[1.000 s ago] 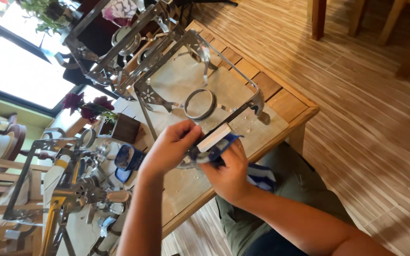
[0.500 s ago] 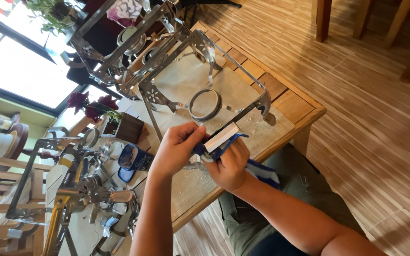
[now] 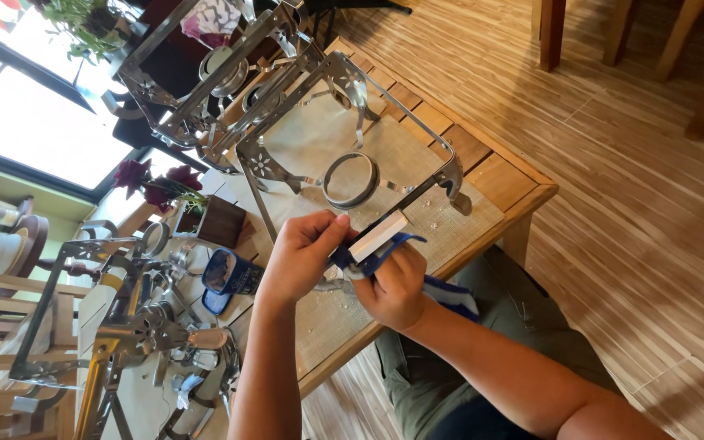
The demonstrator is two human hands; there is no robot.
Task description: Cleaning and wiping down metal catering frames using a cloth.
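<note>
Both hands meet at the near bar of a silver metal stand frame [image 3: 287, 106] with a ring holder [image 3: 350, 180] in its middle, which rests on a wooden table [image 3: 515, 181]. My right hand [image 3: 397, 289] is closed on a blue cloth [image 3: 450, 293] and a pale rectangular block [image 3: 378, 236] pressed against that bar. My left hand [image 3: 303, 257] pinches the bar and the block's near end with fingertips and thumb. The cloth's loose end hangs over my lap.
More metal stand frames [image 3: 205, 81] lie stacked at the table's far end. A blue tin [image 3: 230, 273], dark flowers in a brown box [image 3: 217, 220] and metal parts [image 3: 148, 326] crowd the left side. A woven mat [image 3: 319, 138] lies under the frame. Chair legs [image 3: 552, 33] stand on the wooden floor.
The hands stay together on the frame's near bar, with only slight shifts of the block and cloth along it. The view has shifted a little.
</note>
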